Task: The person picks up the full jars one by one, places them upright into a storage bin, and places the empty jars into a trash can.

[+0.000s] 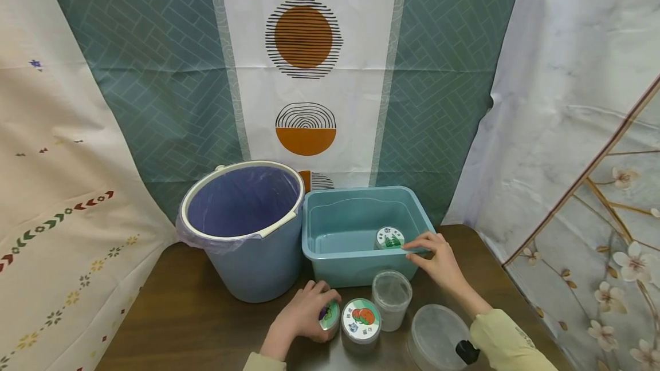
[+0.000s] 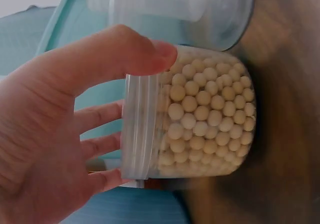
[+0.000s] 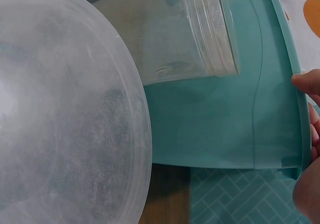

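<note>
My left hand (image 1: 306,311) grips a clear round jar (image 2: 207,114) packed with pale round beans, thumb on one side of its lid and fingers on the other. That jar stands upright on the table, its lid printed in green and purple. At the front right of the teal plastic basin (image 1: 356,271), my right hand (image 1: 438,259) reaches over the rim with fingers extended. The right thumb (image 3: 306,83) lies at the basin's edge, the other fingers partly hidden behind it. Near those fingertips, a jar with a white-and-green lid (image 1: 389,236) sits inside the basin.
Beside the left hand stands a jar with a tomato-printed lid (image 1: 361,319). A tall clear canister (image 1: 392,299) is close before the basin, and a wider clear-lidded container (image 1: 440,336) sits under the right forearm. A blue lined bucket (image 1: 252,273) stands left of the basin.
</note>
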Tool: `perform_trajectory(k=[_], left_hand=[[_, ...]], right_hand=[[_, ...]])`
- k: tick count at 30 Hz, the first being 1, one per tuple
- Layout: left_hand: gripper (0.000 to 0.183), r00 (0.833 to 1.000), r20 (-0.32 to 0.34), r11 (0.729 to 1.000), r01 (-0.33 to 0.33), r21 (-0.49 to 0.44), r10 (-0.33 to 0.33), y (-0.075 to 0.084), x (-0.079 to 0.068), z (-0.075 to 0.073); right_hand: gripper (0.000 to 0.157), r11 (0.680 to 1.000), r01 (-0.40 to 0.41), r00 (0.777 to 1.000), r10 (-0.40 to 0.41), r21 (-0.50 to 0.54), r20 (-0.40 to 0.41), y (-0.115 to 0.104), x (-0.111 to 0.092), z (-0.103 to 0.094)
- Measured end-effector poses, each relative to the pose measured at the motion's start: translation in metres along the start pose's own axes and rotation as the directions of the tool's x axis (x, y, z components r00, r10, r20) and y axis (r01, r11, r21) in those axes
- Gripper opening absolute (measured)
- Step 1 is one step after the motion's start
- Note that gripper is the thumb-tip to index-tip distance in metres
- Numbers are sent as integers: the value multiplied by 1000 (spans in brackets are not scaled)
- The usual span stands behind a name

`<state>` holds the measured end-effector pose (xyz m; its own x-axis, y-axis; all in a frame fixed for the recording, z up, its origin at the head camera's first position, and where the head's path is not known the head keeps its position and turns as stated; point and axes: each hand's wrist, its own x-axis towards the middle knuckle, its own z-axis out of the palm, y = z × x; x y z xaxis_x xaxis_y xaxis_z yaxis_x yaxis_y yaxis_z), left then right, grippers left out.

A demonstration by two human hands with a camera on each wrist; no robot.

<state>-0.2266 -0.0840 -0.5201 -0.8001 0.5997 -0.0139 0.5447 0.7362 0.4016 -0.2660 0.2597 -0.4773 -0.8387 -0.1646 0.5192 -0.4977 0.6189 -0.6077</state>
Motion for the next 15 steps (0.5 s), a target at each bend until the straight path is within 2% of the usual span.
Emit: perform_trajectory(k=[8, 15], left_hand=[[55, 1000, -5, 1000, -24, -9, 24, 5, -4, -28], [55, 1000, 8, 1000, -19, 5, 19, 7, -4, -39]], right_hand=[[23, 1000, 0, 1000, 0, -15, -5, -1, 0, -1], [22, 1000, 8, 1000, -8, -14, -4, -2, -1, 0]])
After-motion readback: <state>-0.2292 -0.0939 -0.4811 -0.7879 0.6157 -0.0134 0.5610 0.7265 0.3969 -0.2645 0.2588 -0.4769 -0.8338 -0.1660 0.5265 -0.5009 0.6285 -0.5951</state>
